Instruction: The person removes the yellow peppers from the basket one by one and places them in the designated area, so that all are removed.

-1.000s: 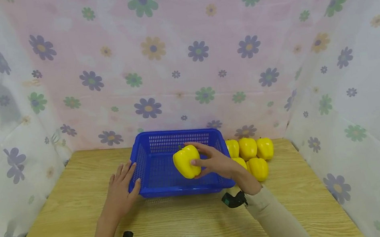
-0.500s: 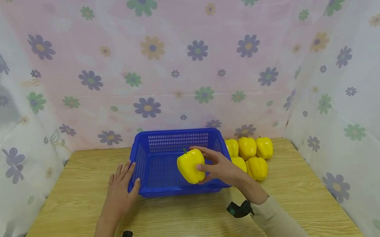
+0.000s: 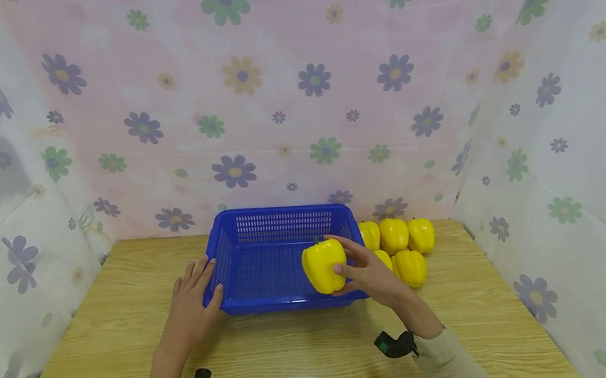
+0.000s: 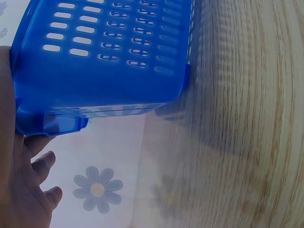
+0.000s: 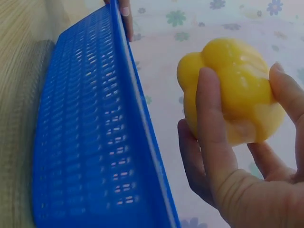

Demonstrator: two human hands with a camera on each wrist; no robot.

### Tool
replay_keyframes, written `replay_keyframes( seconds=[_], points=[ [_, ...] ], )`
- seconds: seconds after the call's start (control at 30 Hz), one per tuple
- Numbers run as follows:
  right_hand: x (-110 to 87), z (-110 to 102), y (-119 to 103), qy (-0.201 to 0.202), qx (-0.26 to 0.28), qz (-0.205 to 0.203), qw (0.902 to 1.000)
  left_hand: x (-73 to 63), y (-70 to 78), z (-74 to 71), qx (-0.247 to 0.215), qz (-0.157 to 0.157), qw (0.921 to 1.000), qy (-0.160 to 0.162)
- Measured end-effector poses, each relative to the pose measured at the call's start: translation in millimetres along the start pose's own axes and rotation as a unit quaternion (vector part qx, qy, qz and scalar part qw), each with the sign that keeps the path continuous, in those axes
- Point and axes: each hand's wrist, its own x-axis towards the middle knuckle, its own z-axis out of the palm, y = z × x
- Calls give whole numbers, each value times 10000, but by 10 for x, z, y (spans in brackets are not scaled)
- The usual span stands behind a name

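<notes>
My right hand [image 3: 373, 276] grips a yellow bell pepper [image 3: 324, 267] by its side, held above the right part of a blue plastic basket [image 3: 295, 302]. In the right wrist view the thumb and fingers wrap the pepper [image 5: 237, 90], above the rim of the basket [image 5: 90, 123]. My left hand [image 3: 191, 301] rests on the basket's left rim with fingers extended. The left wrist view shows that hand [image 4: 23, 175] beside the end wall of the basket [image 4: 104, 80]. Nothing is seen lying on the visible part of the basket's floor.
Several yellow bell peppers [image 3: 410, 269] stand grouped on the wooden table [image 3: 282, 373], right of the basket; the basket and right hand partly hide some. A flower-patterned cloth [image 3: 277, 89] hangs behind the table and at both sides.
My right hand has moved right and slightly toward me with the bell pepper, from over the basket's middle to its right part. The left hand and basket stay put.
</notes>
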Motion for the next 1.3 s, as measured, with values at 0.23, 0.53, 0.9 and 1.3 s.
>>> replay_keyframes(
  seconds=[0.23, 0.53, 0.9, 1.3],
  points=[
    [-96, -134, 145, 169, 123, -141, 9997, -6, 11, -7, -56, -8, 10000, 19],
    [-299, -378, 168, 348, 87, -175, 9992, 6, 1, -8, -50, 47, 9999, 98],
    [-652, -766, 310, 508, -30, -488, 9975, -4, -15, 13, -58, 51, 9999, 75],
    [-1006, -1187, 497, 834, 21, -878, 9926, -10, -3, -2, -60, -13, 10000, -4]
  ],
)
